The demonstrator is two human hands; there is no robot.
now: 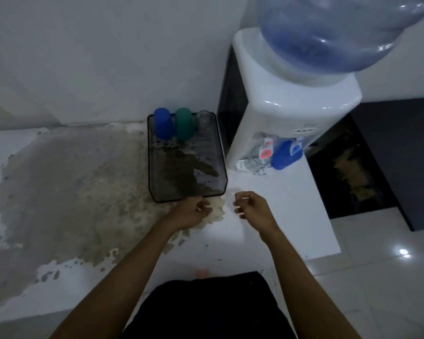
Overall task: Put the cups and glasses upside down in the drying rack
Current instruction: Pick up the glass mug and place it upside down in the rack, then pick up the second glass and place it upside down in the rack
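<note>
Fingers curled over stained counter.

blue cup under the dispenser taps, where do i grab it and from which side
Grip the blue cup around its lower sidewall with the right hand, coming from the front. The taps hang over its top and the dispenser body blocks behind.

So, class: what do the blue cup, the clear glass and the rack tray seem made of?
Blue cup: likely plastic, opaque and matte. Clear glass: glass or clear plastic, see-through; can't tell which. Rack tray: probably smoky translucent plastic, since the counter stain shows through.
</note>
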